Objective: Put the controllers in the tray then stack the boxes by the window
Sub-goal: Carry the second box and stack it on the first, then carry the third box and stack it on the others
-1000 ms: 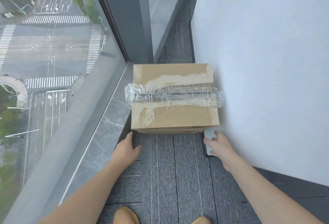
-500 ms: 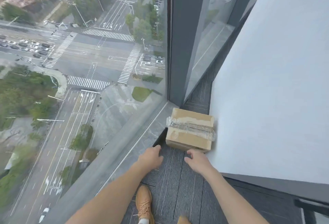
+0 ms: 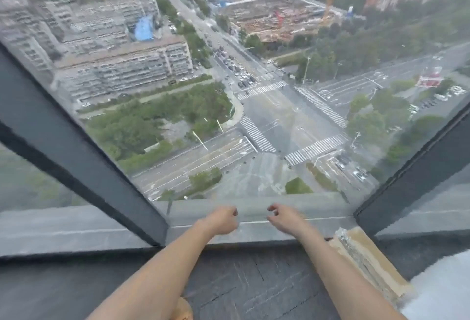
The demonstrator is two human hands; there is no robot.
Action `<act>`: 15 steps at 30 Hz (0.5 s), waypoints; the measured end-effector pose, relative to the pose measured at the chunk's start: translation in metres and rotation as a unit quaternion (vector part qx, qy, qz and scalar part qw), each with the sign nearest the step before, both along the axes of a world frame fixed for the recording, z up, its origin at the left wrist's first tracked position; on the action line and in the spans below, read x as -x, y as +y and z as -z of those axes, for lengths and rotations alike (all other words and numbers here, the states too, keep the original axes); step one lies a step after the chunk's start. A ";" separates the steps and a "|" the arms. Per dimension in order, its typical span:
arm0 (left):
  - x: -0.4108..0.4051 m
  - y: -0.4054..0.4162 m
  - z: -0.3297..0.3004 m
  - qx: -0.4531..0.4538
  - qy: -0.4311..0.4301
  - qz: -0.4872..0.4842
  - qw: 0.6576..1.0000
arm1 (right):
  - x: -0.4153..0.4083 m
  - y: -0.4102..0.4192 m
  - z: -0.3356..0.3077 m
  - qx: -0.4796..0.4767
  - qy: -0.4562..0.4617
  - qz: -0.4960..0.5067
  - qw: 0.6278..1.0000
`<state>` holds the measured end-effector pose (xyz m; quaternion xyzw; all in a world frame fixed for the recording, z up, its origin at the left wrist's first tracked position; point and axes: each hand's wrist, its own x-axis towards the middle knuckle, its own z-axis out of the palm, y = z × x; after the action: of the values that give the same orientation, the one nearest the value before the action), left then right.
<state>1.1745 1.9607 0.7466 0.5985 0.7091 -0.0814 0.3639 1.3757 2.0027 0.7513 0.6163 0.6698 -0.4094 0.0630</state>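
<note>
Both bare arms are stretched out toward the big glass window [image 3: 254, 91]. The left hand [image 3: 221, 220] and the right hand [image 3: 284, 218] are held side by side over the grey stone sill [image 3: 254, 234], fingers loosely curled, nothing gripped. The brown cardboard box with clear tape [image 3: 368, 263] is seen on the dark grey carpet floor [image 3: 254, 286], at the right edge, beside the right arm.

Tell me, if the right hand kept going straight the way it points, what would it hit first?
Probably the window glass just above the grey sill; nothing else shows ahead of the right hand, though depth is unclear.
</note>
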 end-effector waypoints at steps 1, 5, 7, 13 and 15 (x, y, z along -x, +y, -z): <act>0.026 -0.022 -0.010 -0.004 -0.005 -0.033 0.999 | 0.031 -0.008 -0.005 0.000 0.005 -0.035 0.999; 0.135 -0.126 -0.040 -0.026 0.003 -0.160 0.987 | 0.163 -0.068 -0.033 -0.016 0.014 -0.179 0.984; 0.185 -0.191 -0.055 -0.035 0.018 -0.223 0.974 | 0.229 -0.113 -0.049 -0.033 0.026 -0.250 0.967; 0.311 -0.424 -0.068 -0.043 0.024 -0.409 0.911 | 0.402 -0.285 -0.073 -0.076 0.019 -0.451 0.889; 0.344 -0.518 -0.067 -0.047 0.022 -0.460 0.886 | 0.456 -0.361 -0.075 -0.090 0.008 -0.514 0.853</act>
<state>0.8308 1.4426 0.8139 0.2196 0.9157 0.1152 0.3163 0.9193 1.6416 0.8267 0.1836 0.9256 -0.2609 0.2035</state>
